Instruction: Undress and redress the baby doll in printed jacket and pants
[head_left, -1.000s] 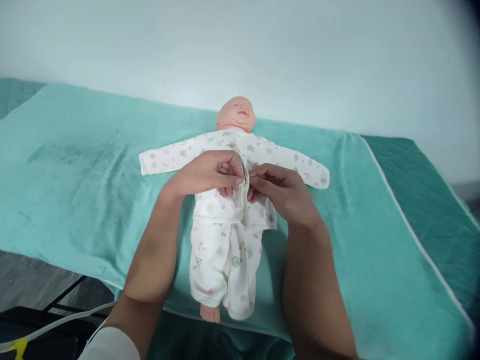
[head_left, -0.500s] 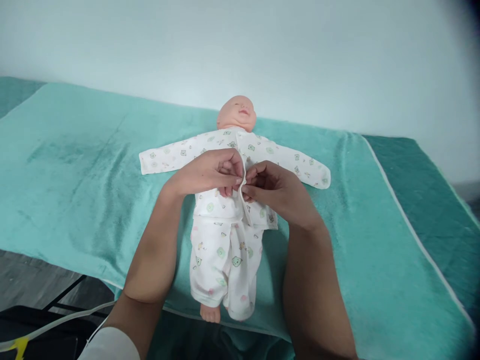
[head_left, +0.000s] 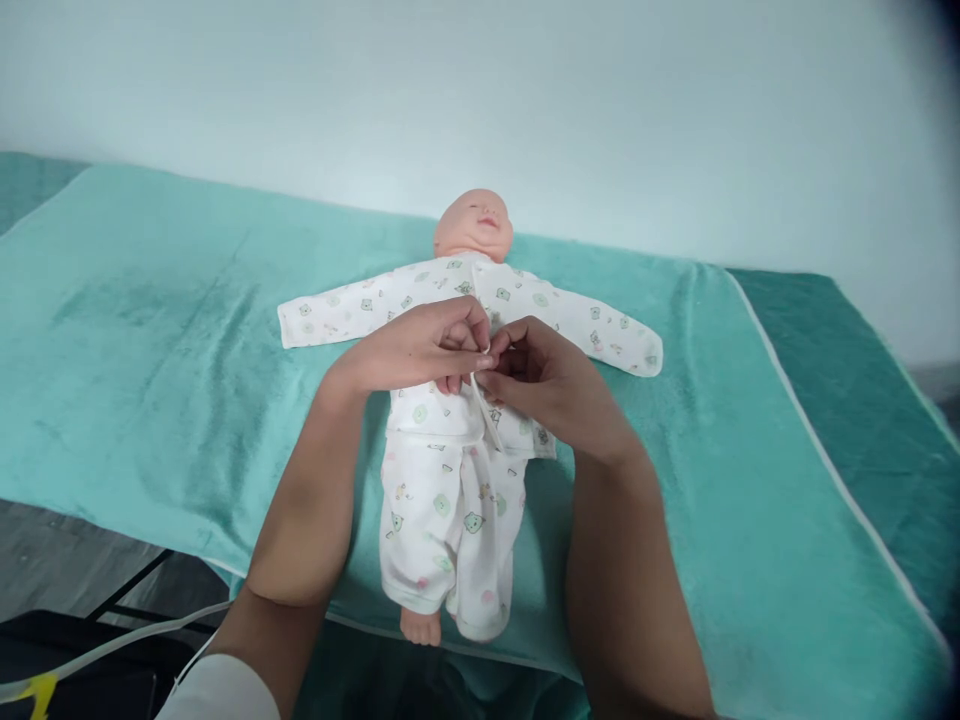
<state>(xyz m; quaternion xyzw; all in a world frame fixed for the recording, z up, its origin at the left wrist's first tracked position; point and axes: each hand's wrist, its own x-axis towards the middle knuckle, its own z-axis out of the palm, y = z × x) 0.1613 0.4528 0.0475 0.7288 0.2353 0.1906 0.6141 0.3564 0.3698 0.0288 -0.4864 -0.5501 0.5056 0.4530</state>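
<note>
A baby doll (head_left: 474, 222) lies on its back on a teal towel (head_left: 150, 330), dressed in a white printed jacket (head_left: 337, 312) and matching trousers (head_left: 442, 520). My left hand (head_left: 416, 345) pinches the left front edge of the jacket at the doll's chest. My right hand (head_left: 551, 385) pinches the right front edge, and the two sets of fingertips meet at the jacket's opening. Both hands have closed fingers. One bare doll foot (head_left: 420, 627) pokes out at the near edge.
The towel covers a table that runs to a pale wall (head_left: 600, 120) behind. A darker teal cover (head_left: 862, 400) shows at the right. Below the table's near left edge are a dark frame and a pale cable (head_left: 112, 645).
My right hand has slid left and a little up, bringing the right jacket edge over to meet the left one. The left hand has barely moved.
</note>
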